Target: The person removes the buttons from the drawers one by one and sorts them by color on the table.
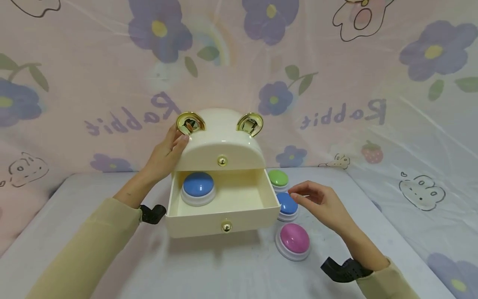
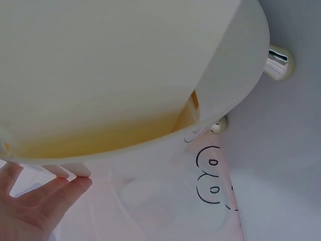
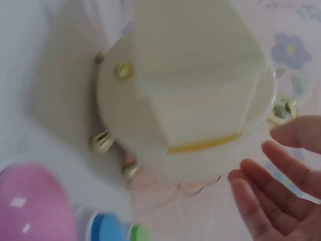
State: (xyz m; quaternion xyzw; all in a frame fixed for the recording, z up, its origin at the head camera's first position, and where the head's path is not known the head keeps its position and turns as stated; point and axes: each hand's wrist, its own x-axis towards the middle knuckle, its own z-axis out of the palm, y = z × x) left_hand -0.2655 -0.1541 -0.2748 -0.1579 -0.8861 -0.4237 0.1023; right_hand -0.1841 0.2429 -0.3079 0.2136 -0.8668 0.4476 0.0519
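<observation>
A cream box with gold ears [image 1: 224, 137] has its lower drawer [image 1: 220, 224] pulled out. Inside it, on the left, sits a blue domed push button [image 1: 198, 185] with a white base. My left hand [image 1: 164, 155] rests on the box beside its left ear; in the left wrist view its fingers [image 2: 65, 193] look fairly straight against the shell. Right of the drawer, my right hand [image 1: 323, 203] hovers with fingers bent loosely and holds nothing. Near its fingertips is another blue button [image 1: 287, 203], between a green button [image 1: 278, 177] and a pink button [image 1: 294, 238].
A shut upper compartment with a gold knob [image 1: 222, 160] is above the drawer. Another gold knob [image 1: 226, 226] is on the drawer's front. Everything stands on a white-covered table [image 1: 224, 274], with a floral rabbit-print cloth [image 1: 224, 83] hanging behind.
</observation>
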